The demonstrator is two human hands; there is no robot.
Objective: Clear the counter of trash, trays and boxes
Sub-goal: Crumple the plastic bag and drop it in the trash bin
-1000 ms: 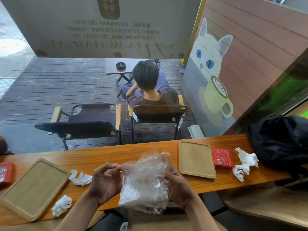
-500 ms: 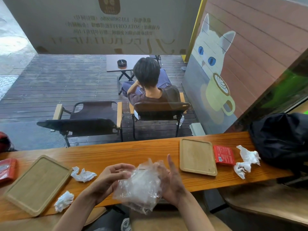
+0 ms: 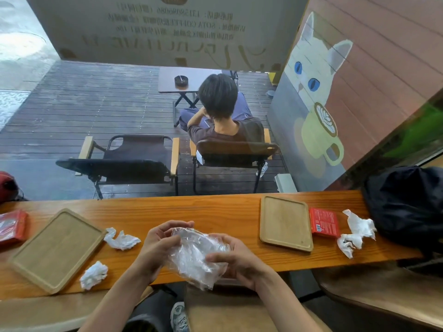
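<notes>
Wooden surface (image 3: 215, 212) running along window; left hand (image 3: 155, 250) and right hand (image 3: 237, 259) both gripping crumpled clear plastic bag (image 3: 194, 255) above its near edge. Wooden trays (image 3: 55, 250) (image 3: 285, 222), crumpled napkins (image 3: 121, 239), red boxes (image 3: 323, 221) lying either side.

plastic bag (image 3: 195, 256): clear, crumpled; I hold it bunched between my left hand (image 3: 157, 248) and right hand (image 3: 236, 258).
left tray (image 3: 56, 250): pale wood, flat, angled, well left of my left hand.
left tissues: one wad (image 3: 121, 239) just beside my left hand, another (image 3: 93, 275) below it near the counter edge.
left red box (image 3: 12, 226): beyond the left tray.
right tray (image 3: 286, 222): pale wood, flat, right of my right hand.
right red box (image 3: 324, 222): just beside that tray's far side.
right tissues (image 3: 354, 232): crumpled, white, past the box.
</notes>
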